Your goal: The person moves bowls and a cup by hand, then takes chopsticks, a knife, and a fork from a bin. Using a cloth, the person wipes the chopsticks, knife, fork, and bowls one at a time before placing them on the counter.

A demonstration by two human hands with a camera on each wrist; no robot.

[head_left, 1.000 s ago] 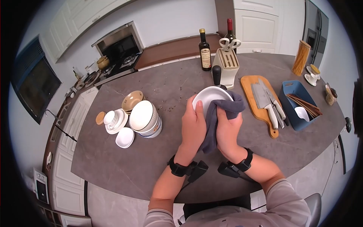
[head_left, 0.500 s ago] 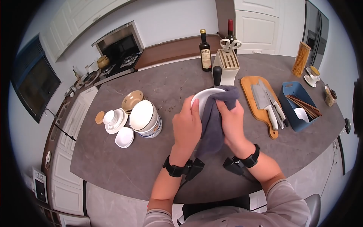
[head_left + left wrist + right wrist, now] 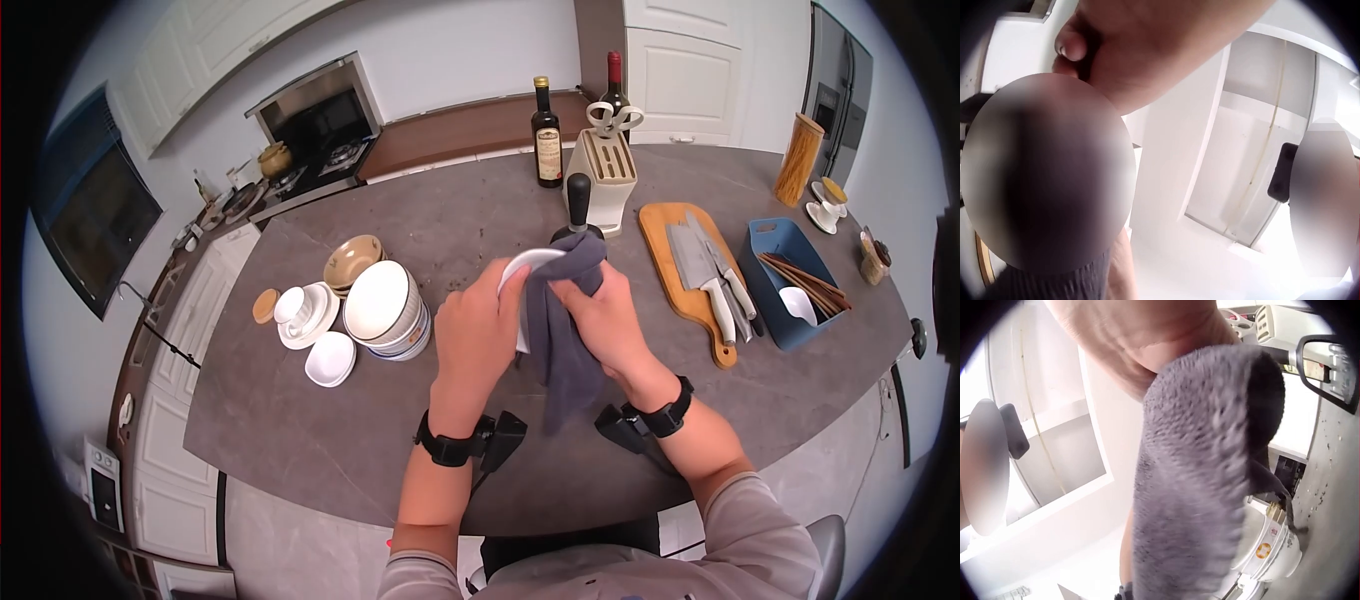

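In the head view a white bowl (image 3: 524, 264) is held up over the counter, tilted nearly edge-on. My left hand (image 3: 474, 325) grips its left side, with the thumb at the rim. From the other side my right hand (image 3: 606, 322) pinches a dark grey cloth (image 3: 562, 340) against the bowl, covering much of it. The cloth's loose end hangs below between both hands. Seen from the right wrist, the ribbed cloth (image 3: 1191, 462) fills the middle and hides the bowl. A blurred patch covers much of the left wrist view, beside the left hand (image 3: 1147, 47).
Stacked bowls (image 3: 380, 300), small white dishes (image 3: 330, 358) and a brown bowl (image 3: 353, 262) stand left. Beyond the hands are a black-handled utensil (image 3: 578, 205), a knife block (image 3: 606, 170) and bottles (image 3: 547, 140). Right lie knives on a cutting board (image 3: 660, 225) and a blue basket (image 3: 770, 235).
Both hands have shifted slightly left and the bowl has turned from facing up to nearly edge-on. The cloth has slid across it, and its end hangs lower.
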